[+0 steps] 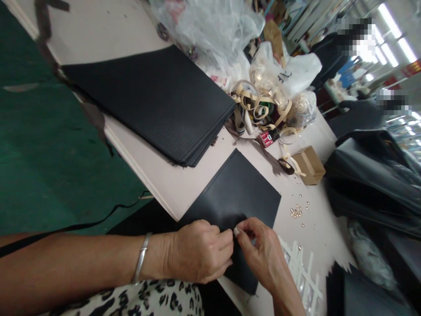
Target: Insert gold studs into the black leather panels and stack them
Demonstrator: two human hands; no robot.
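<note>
A black leather-like panel (241, 188) lies at the front edge of the table, partly under both hands. My left hand (204, 252) is closed, fingers curled over the panel and gripping it. Close beside it, thumb and index finger of my right hand (261, 250) are pinched together at the panel's surface. Whatever small thing sits between those fingertips is hidden. Several small gold-coloured metal pieces (296, 212) are scattered on the table right of the panel. Farther left lies a stack of similar black panels (154, 101).
Behind the panel are a small cardboard box (309, 164), tan strips (248, 96), a red-and-white packet (269, 138) and clear plastic bags (217, 35). White strips (304, 274) lie at right. Black material (375, 171) is piled along the right side. People in dark clothes are farther off.
</note>
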